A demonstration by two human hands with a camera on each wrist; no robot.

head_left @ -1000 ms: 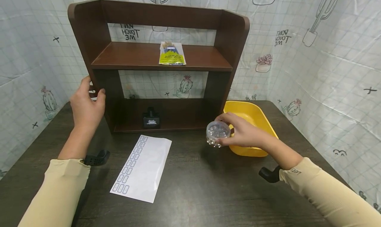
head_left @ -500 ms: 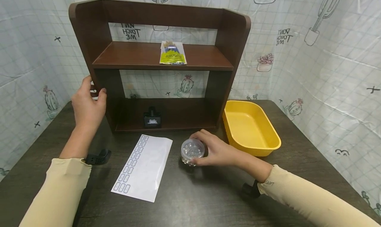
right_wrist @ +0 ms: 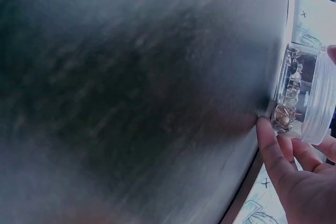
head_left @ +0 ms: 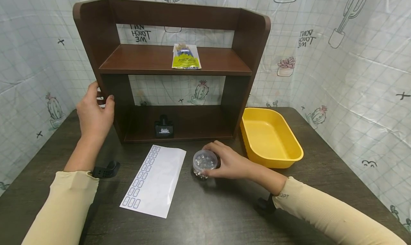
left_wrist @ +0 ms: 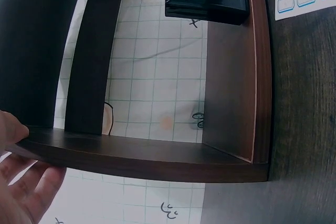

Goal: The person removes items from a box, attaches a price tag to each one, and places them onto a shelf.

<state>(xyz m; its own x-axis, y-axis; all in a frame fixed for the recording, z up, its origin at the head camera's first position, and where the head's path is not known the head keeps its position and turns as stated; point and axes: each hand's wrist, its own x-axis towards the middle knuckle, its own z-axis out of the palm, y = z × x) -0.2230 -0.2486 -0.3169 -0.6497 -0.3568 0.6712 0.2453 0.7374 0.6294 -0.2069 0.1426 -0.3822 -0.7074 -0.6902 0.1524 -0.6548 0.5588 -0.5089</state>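
Note:
A dark brown wooden shelf unit (head_left: 167,73) stands at the back of the table. My left hand (head_left: 96,111) grips its left side panel, the thumb (left_wrist: 16,128) on one face and the fingers curled round the other. In front of the shelf, my right hand (head_left: 229,162) holds a clear round jar (head_left: 204,161) by its side, thumb and fingers round it. Through the jar's wall in the right wrist view, small shiny metallic and clear pieces (right_wrist: 287,103) show at the bottom, under a ridged lid (right_wrist: 321,100). The jar is upright, close to the tabletop.
A black bottle (head_left: 164,130) with a small label stands on the lower shelf. A yellow-printed packet (head_left: 186,57) lies on the upper shelf. Left of the jar lies a white sheet of blue-bordered labels (head_left: 160,184). A yellow tray (head_left: 273,162) sits right of the shelf.
My right hand has brought the jar from in front of the yellow tray leftward and down, close beside the label sheet. My left hand keeps its grip on the shelf unit.

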